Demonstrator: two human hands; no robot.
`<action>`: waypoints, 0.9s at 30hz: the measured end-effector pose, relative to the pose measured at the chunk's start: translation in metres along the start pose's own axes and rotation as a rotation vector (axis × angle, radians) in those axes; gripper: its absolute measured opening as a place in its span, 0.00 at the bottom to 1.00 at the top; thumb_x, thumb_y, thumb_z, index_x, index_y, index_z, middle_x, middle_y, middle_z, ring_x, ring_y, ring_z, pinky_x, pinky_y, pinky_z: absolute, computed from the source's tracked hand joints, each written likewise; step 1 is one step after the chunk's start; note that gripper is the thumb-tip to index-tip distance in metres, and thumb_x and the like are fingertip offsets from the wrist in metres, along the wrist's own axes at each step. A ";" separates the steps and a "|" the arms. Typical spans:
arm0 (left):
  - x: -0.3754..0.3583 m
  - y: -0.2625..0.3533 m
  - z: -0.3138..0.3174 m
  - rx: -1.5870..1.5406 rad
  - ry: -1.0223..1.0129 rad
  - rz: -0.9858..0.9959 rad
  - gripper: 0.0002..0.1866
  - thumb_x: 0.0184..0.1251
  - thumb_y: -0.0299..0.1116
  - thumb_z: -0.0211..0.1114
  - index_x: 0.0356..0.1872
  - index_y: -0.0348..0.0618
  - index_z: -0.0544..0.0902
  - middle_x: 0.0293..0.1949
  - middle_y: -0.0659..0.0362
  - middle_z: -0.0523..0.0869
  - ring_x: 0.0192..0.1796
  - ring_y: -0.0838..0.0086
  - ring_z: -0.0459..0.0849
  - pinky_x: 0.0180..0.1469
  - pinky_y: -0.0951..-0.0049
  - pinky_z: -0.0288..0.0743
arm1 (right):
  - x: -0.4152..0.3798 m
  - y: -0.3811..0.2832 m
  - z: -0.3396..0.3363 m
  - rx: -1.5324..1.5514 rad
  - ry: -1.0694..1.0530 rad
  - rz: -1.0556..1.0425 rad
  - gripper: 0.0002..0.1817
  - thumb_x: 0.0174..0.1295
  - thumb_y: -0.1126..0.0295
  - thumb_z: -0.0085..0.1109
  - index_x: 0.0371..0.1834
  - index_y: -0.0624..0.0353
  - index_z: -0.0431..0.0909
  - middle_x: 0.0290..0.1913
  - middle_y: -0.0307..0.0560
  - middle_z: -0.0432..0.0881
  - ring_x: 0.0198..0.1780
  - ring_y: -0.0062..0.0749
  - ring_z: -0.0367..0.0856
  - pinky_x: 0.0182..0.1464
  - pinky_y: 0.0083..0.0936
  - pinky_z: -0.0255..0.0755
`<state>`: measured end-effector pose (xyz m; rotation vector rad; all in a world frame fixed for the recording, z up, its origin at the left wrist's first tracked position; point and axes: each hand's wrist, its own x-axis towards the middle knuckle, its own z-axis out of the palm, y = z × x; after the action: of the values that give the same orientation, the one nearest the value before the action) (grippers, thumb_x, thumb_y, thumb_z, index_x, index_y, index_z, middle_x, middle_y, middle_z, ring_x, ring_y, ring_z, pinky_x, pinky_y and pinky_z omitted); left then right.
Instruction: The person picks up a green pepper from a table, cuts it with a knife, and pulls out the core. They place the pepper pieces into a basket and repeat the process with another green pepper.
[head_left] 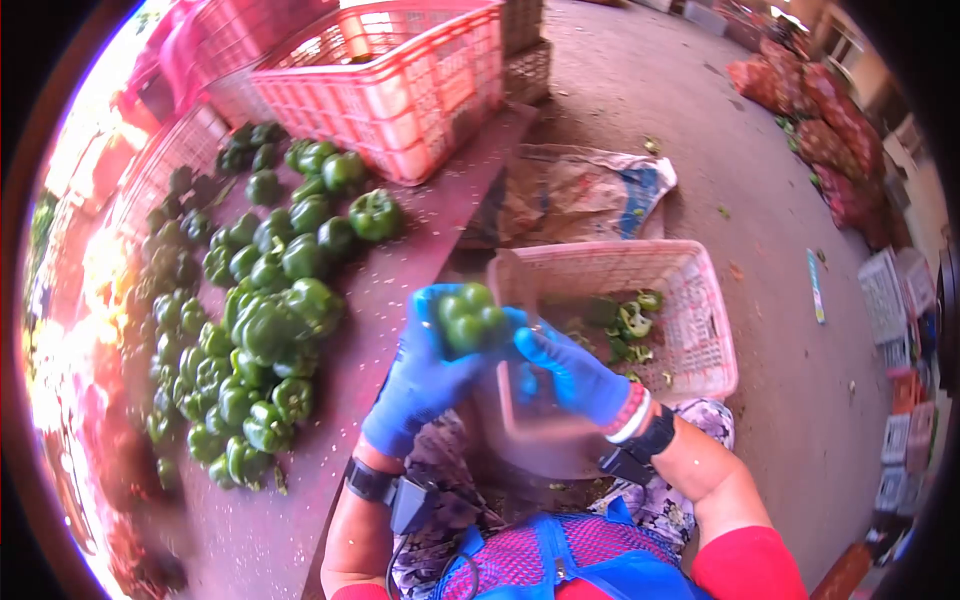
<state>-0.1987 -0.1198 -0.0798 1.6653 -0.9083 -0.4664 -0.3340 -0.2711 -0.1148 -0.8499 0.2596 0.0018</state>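
My left hand [420, 365], in a blue glove, is closed around a green bell pepper [470, 318], its lobed end facing up. Beside the pepper, my right hand [575, 372], also blue-gloved, has its fingers curled and its thumb raised. A brownish, blade-like strip [515, 285] blurred by motion stands up by the right thumb; I cannot make out what it is. Under the right hand, a pink plastic crate [718, 330] holds green pepper pieces [632, 320], some cut with pale insides. Many whole green bell peppers [270, 320] are heaped on the table to the left.
The reddish table [395, 290] runs along my left side. On its far end rests a larger pink crate [430, 100]. A worn sack [585, 195] lies on the floor beyond the near crate. Filled mesh sacks [825, 120] and stacked crates [885, 290] line the right.
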 end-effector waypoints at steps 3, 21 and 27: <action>0.007 -0.006 0.036 0.159 -0.090 0.035 0.40 0.57 0.33 0.77 0.67 0.41 0.63 0.57 0.47 0.82 0.58 0.65 0.83 0.59 0.64 0.79 | -0.001 0.007 -0.024 -0.013 0.072 -0.069 0.32 0.68 0.53 0.68 0.69 0.54 0.70 0.46 0.35 0.81 0.30 0.14 0.75 0.30 0.16 0.73; 0.038 -0.046 0.082 0.463 0.189 0.172 0.29 0.49 0.29 0.76 0.52 0.40 0.72 0.48 0.45 0.74 0.50 0.48 0.77 0.51 0.55 0.75 | -0.006 0.003 -0.055 -1.568 0.577 -0.303 0.13 0.62 0.66 0.60 0.44 0.60 0.72 0.39 0.61 0.79 0.36 0.61 0.83 0.37 0.51 0.76; 0.038 -0.037 0.065 0.389 0.287 0.139 0.30 0.52 0.29 0.79 0.54 0.41 0.72 0.46 0.51 0.78 0.47 0.62 0.79 0.54 0.62 0.75 | -0.015 0.028 -0.066 -1.617 0.572 -0.287 0.13 0.65 0.63 0.61 0.43 0.58 0.72 0.38 0.61 0.80 0.35 0.60 0.83 0.36 0.51 0.77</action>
<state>-0.2094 -0.1875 -0.1281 1.9409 -0.9299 0.0516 -0.3664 -0.2998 -0.1742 -2.5008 0.6924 -0.3451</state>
